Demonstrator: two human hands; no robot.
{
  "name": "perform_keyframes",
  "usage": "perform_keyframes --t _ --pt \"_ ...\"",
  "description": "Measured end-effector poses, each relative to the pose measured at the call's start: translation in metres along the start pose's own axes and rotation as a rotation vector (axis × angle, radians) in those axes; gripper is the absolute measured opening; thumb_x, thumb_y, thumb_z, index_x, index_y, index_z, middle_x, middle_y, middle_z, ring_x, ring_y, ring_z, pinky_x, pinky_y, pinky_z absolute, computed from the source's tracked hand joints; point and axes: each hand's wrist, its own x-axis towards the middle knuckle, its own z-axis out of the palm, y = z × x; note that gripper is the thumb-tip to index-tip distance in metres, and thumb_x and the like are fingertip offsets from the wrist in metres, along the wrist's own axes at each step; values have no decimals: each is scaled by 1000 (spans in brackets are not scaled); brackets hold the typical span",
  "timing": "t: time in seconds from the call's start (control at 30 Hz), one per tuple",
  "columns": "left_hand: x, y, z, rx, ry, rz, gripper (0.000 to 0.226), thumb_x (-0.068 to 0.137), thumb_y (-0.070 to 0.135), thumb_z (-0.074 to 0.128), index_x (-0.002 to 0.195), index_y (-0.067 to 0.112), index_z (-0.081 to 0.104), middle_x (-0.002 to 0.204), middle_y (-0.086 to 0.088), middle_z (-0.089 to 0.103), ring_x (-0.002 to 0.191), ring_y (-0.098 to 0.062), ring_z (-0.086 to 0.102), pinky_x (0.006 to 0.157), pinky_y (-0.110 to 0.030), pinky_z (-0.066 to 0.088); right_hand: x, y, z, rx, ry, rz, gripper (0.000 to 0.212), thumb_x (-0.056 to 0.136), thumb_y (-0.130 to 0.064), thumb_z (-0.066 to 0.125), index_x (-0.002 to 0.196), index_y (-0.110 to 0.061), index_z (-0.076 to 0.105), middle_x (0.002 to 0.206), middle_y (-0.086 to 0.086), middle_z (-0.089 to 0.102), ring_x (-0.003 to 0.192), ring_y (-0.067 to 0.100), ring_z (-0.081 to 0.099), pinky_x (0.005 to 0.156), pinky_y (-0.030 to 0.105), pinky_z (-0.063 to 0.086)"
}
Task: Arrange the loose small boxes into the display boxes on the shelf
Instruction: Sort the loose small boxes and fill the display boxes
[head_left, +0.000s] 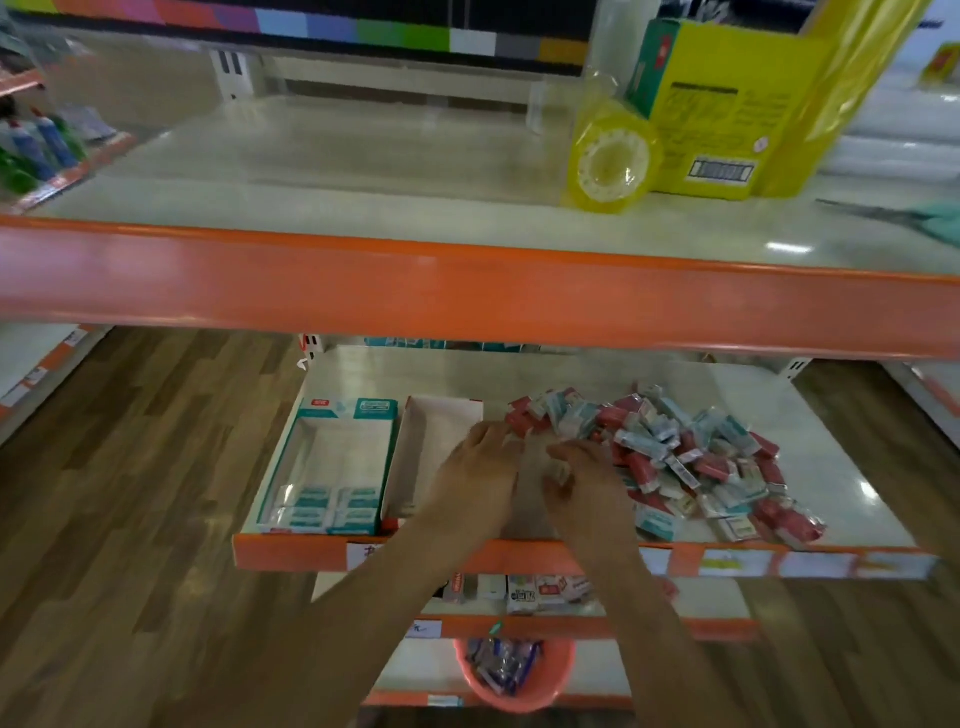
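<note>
Both hands reach over the shelf's orange front edge: left hand flat, fingers spread, beside the red display box; right hand curled at the pile of small boxes, grip unclear through blur; teal display box sits left

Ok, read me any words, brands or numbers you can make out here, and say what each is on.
No text here is clear enough to quote.
Yellow box: printed lines and a barcode, blurred.
Teal display box: red logo and label, too small.
Loose small boxes: print unreadable.
Shelf-edge tags: blurred.
</note>
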Motion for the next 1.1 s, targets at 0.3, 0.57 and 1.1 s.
perform_keyframes --t 0.3,0.57,1.1 --pt "45 16 28 220 -229 -80 71 86 11 58 145 9 19 147 -10 26 135 -32 24 110 -39 28 -16 24 1 -32 -12 41 25 80 -25 70 105 -25 69 152 0 36 77 19 68 56 25 47" --pt "16 37 31 285 -211 -127 29 90 6 48 118 5 55 126 -14 42 115 -32 40 100 -39 38 -17 27 5 76 63 103 26 75 -22 76 99 -21 66 139 -2 44 96 17 64 68 22 51" --pt "-25 45 46 -190 -3 -303 52 91 12 55 138 21 35 128 -5 43 105 -13 51 87 -19 43 -17 35 8 66 8 31 36 81 -25 71 115 -22 61 113 -3 63 99 16 61 80 23 43"
